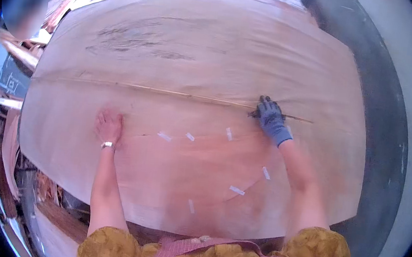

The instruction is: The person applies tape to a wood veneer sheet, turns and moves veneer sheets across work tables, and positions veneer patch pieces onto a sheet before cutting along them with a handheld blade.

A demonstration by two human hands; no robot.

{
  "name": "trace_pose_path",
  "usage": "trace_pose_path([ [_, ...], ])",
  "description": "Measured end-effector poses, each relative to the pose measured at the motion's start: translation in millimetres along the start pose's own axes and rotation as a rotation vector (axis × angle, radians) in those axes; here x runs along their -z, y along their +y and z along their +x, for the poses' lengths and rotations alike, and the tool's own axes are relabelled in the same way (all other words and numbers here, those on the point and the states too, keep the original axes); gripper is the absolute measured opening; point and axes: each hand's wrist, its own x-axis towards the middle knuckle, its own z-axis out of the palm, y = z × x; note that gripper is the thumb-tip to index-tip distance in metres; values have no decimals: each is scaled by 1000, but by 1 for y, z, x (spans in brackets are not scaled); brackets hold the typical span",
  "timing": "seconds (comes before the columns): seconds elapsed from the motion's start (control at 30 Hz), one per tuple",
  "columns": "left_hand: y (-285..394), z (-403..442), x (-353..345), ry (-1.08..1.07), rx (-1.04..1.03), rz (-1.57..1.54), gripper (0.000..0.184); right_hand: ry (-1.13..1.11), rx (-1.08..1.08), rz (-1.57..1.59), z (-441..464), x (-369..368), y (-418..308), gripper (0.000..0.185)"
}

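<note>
a broad, pale pinkish-tan sheet of what looks like thin wood veneer (202, 113) lies flat under both hands, with a long, thin, yellowish strip (169, 92) running across it, straight enough to serve as a landmark (whether it is a loose lath or the edge of a split is hard to tell). the sheet looks light for its spread, limp across its width, dry rather than slippery, and likely to tear along the grain, so it is probably best steadied with a flat palm and lifted by two far-apart edges; the strip itself seems slim and springy, safest held near its right end. the bare left hand (109, 125) rests spread, palm down, on the near side of the strip, toward its left part, a silver-toned watch (108, 145) on the wrist. the right hand in a blue-grey knit glove (270, 116) lies over the strip near its right end, fingers forward; whether they pinch it or the small dark object (253, 114) beside them cannot be told. short white tape pieces (164, 136) dot the near side of the strip, and dark grain streaks (135, 38) mark the sheet beyond it. past the strip's right end runs smooth grey floor (387, 122); off its left end lie jumbled wood scraps (13, 141).
</note>
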Motion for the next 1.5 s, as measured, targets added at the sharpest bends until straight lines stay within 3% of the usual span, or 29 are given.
trace_pose_path([
  [0.07, 30, -19, 46, -150, 207, 13, 76, 25, -11, -4, -4, -5, -2, 26],
  [0.53, 35, -33, 42, -59, 204, 123, 74, 17, 13, 53, -18, 3, -1, 24],
  [0.97, 1, -62, 1, -65, 233, -37, 82, -20, 108, 153, -13, -19, -2, 25],
  [1.0, 2, -65, 4, -76, 242, -36, 83, -44, 38, 229, -13, -27, 2, 24],
  [1.27, 9, -51, 3, -177, 348, 4, 87, -15, 135, 135, 15, -34, 5, 31],
  [1.4, 46, -48, 57, -270, 328, -46, 84, 26, 188, 203, 29, -30, 12, 30],
  [1.5, 29, -58, 45, -171, 230, -44, 79, 57, 196, 184, 30, -33, 30, 31],
])
